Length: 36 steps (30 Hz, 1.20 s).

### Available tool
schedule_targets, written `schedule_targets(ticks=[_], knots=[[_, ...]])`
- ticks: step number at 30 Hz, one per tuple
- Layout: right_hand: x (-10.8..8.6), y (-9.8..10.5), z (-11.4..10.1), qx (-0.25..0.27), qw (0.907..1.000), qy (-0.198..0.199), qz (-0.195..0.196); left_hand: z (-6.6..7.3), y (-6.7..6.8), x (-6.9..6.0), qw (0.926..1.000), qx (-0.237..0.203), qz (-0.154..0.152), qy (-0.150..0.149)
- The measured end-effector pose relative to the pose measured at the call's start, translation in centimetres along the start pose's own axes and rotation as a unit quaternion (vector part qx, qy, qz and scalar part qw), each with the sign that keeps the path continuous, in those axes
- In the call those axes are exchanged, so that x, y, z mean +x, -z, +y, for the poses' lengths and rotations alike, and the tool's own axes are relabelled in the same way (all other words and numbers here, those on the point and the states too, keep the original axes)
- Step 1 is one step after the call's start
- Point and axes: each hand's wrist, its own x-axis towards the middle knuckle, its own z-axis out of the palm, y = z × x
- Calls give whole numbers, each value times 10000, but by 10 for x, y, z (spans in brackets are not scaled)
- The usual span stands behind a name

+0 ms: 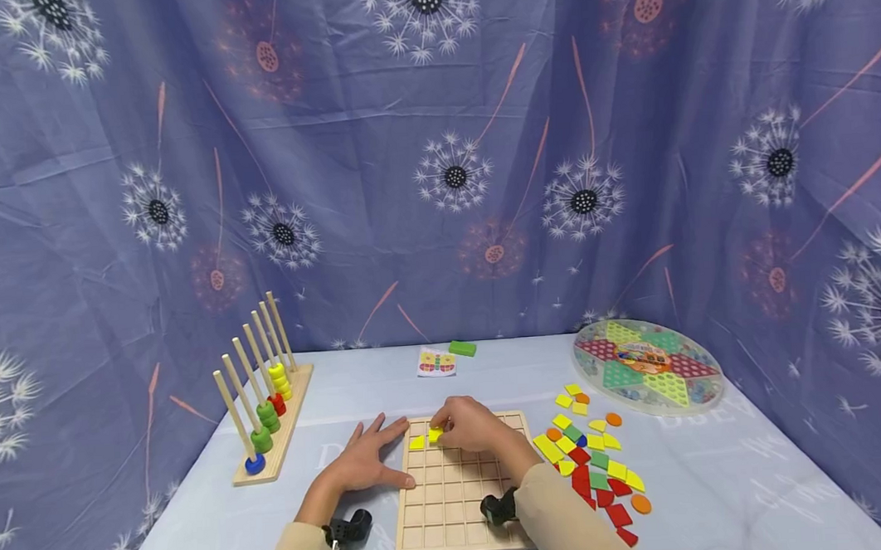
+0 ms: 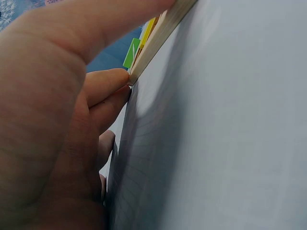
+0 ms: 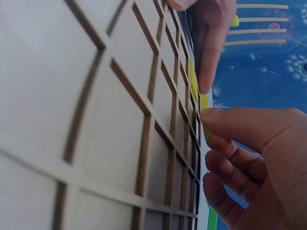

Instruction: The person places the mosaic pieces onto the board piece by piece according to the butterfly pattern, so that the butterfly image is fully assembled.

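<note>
Yellow tile (image 1: 435,436), quantity one: pinched between the thumb and fingers of your right hand (image 1: 474,427), at the far row of the grid board (image 1: 444,514). Key relation: it lies at the left-hand end of that hand, by the fingertips, just right of the second yellow tile (image 1: 416,442), which sits in the far left compartment. Long axis: none stands out in the head view; whether the tile touches the dividers, you cannot tell. Fit, by judgement, turns on its edges squaring with the compartment walls. Nearer hand: your right. Left hand (image 1: 368,461): spread wide, holding nothing, thumb and forefinger at the board's left edge. Stock: loose coloured pieces (image 1: 618,515) on the surface (image 1: 721,485), right of the board.
</note>
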Motion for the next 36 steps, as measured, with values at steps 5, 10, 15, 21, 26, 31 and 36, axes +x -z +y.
schedule_targets(ticks=[5, 10, 15, 21, 26, 31, 36], knots=[[1, -5, -4, -70, 10000, -20, -59, -1, 0, 0, 10000, 3, 7, -32], [2, -6, -6, -187, 9998, 5, -72, -1, 1, 0, 10000, 14, 38, -19], [-1, -4, -4, -210, 9998, 3, -14, 0, 1, 1, 10000, -15, 18, -67], [-12, 7, 7, 169, 9998, -109, 79, 0, 0, 1, 10000, -19, -7, -30], [-24, 29, 26, 352, 9989, -174, 268, -1, 0, 2, 10000, -52, 43, -40], [-42, 54, 45, 441, 9972, -392, 466, -3, -1, 1, 10000, -82, -2, -3], [-60, 73, 63, 384, 9942, -625, 786, -4, 0, 0, 9999, -118, -31, -16]])
